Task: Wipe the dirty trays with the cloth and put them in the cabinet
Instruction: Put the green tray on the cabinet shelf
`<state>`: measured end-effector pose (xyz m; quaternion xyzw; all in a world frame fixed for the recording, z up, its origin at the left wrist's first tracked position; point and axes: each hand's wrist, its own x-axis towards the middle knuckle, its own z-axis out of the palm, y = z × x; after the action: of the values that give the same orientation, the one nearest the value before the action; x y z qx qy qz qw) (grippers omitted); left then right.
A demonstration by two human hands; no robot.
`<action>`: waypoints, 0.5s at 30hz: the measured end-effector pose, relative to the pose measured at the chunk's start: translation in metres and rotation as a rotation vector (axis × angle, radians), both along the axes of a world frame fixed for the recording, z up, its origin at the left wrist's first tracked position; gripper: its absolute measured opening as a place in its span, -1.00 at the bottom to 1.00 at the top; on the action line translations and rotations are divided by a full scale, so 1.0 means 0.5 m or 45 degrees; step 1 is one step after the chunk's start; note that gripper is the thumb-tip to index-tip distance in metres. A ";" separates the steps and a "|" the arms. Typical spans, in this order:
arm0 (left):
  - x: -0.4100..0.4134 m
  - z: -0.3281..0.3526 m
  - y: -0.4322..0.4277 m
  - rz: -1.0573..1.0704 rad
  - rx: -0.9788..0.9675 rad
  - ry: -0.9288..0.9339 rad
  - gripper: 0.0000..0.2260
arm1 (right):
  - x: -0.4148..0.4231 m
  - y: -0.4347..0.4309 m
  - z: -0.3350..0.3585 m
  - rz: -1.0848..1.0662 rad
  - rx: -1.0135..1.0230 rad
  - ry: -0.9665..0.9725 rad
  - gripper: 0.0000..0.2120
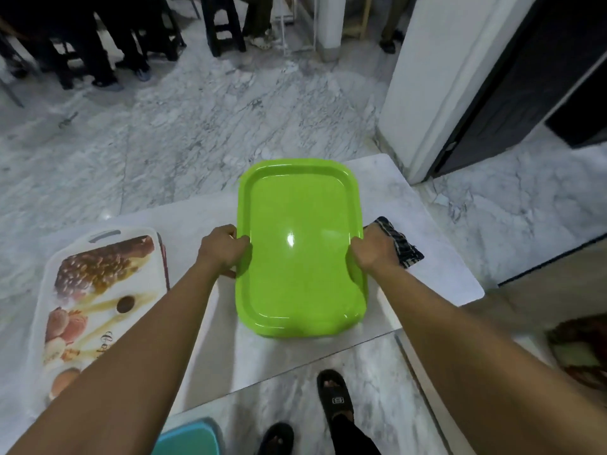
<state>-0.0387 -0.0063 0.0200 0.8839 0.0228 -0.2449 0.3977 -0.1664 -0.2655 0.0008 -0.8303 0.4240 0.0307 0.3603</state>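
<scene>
A bright green tray is held over the white marble table, long side running away from me. My left hand grips its left rim and my right hand grips its right rim. A dark checked cloth lies bunched just behind my right hand, and whether the hand also holds it I cannot tell. A white tray printed with ice creams and chocolate lies on the table to the left.
A teal tray edge shows at the bottom. My sandalled feet stand on the marble floor. A white pillar and dark cabinet door stand to the right. Chairs and people's legs are at the far side.
</scene>
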 end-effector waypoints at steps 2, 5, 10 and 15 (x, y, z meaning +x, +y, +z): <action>-0.018 0.051 -0.027 -0.109 -0.065 -0.063 -0.82 | -0.069 -0.010 0.041 -0.109 -0.003 -0.103 -0.87; -0.068 0.133 -0.079 -0.338 -0.188 -0.132 -0.83 | -0.209 -0.018 0.110 -0.319 -0.026 -0.260 -0.92; -0.224 0.255 -0.224 -0.899 -0.319 -0.154 -0.86 | -0.523 -0.021 0.226 -0.668 -0.175 -0.424 -0.94; -0.474 0.337 -0.369 -1.495 -0.333 -0.098 -0.88 | -0.888 0.022 0.290 -1.011 -0.142 -0.537 -0.92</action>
<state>-0.2757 -0.1910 0.1884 0.7007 -0.5137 -0.3922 0.3021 -0.6105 -0.2544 0.1458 -0.6097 0.6279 -0.3026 0.3773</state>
